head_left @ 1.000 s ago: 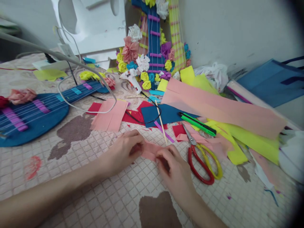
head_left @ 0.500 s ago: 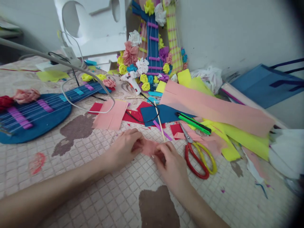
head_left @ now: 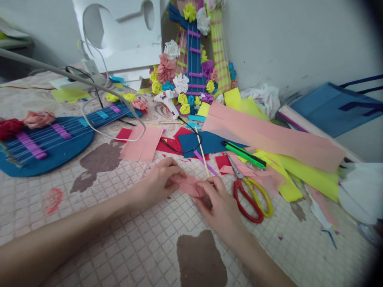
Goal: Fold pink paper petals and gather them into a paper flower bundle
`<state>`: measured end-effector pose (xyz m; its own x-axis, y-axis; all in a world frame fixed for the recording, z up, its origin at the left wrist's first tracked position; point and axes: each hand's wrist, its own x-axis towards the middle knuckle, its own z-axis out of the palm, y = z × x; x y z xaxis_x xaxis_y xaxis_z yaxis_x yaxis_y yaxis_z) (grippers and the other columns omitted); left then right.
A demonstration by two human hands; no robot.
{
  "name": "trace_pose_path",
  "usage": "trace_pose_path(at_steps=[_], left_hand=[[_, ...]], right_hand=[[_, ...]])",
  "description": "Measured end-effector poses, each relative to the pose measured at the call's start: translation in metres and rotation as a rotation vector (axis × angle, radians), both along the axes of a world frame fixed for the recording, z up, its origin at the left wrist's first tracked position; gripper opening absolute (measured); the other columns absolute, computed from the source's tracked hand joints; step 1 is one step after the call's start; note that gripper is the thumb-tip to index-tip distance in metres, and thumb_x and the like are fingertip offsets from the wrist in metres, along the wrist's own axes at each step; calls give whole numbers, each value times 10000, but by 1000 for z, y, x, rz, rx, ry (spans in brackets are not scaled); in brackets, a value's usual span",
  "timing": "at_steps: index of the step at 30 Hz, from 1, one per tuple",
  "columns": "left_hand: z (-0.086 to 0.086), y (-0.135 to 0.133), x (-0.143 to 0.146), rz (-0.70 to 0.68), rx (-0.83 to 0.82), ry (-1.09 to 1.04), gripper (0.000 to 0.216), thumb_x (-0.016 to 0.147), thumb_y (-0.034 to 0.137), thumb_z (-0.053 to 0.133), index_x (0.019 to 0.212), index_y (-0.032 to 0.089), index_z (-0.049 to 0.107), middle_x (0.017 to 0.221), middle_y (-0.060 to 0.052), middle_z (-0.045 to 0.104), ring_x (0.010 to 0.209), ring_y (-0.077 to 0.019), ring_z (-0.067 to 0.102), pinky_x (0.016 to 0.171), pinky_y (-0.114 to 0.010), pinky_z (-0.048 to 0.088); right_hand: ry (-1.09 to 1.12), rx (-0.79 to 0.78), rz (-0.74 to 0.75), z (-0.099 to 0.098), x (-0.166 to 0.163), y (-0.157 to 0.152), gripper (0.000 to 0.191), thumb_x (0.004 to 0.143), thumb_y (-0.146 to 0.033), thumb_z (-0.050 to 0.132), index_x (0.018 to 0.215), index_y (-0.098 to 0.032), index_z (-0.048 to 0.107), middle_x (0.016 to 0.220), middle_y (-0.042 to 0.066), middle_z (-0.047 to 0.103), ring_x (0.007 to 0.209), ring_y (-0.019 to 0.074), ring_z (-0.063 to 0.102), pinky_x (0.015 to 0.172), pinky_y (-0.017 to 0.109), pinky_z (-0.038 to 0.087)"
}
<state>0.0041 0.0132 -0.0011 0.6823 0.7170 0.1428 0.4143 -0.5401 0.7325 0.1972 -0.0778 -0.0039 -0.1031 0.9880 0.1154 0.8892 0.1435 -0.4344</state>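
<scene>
A small piece of pink crepe paper point(head_left: 189, 185) is stretched between my two hands, just above the table. My left hand point(head_left: 160, 181) pinches its left end, and my right hand point(head_left: 220, 205) grips the right end between thumb and fingers. The paper looks folded or creased; its ends are hidden by the fingers. Red-and-yellow-handled scissors point(head_left: 248, 195) lie just right of my right hand. Beyond the hands, a thin wooden stick point(head_left: 202, 151) rests across blue paper point(head_left: 187, 144). A stack of pink paper squares point(head_left: 143, 145) lies beyond my left hand.
A green utility knife point(head_left: 245, 154) lies beyond the scissors, near long pink paper point(head_left: 269, 133) and yellow strips. A white glue gun point(head_left: 168, 104) stands before flower-decorated instrument shapes. At left lies a blue guitar shape point(head_left: 66, 139), with a white cable point(head_left: 86, 119) looping over it.
The pink paper has turned slightly and shows more of its folded face between the fingers. Both hands keep their hold; the whole view has shifted a little.
</scene>
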Motion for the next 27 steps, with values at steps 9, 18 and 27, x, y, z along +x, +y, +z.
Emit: trace_pose_path(at_steps=[9, 18, 27], left_hand=[[1, 2, 1, -14, 19, 30, 363, 695, -3, 518, 984, 183, 636, 966, -43, 518, 941, -176, 531, 790, -291, 473], [1, 3, 1, -25, 27, 15, 332, 698, 24, 517, 961, 187, 637, 951, -44, 525, 902, -167, 539, 756, -280, 484], [1, 4, 1, -33, 41, 17, 295, 717, 66, 544, 962, 200, 640, 969, -45, 537, 931, -178, 541, 798, -306, 478]], right_hand=[[-11, 9, 115, 5, 4, 2, 217, 871, -228, 512, 1087, -250, 523, 1041, 55, 501, 839, 189, 587, 663, 313, 506], [176, 12, -25, 3, -1, 7, 33, 846, -187, 512, 834, -202, 539, 860, 26, 541, 752, 159, 586, 720, 303, 482], [114, 35, -59, 2, -7, 5, 87, 835, -193, 520, 749, -205, 526, 784, 10, 540, 694, 151, 564, 660, 276, 452]])
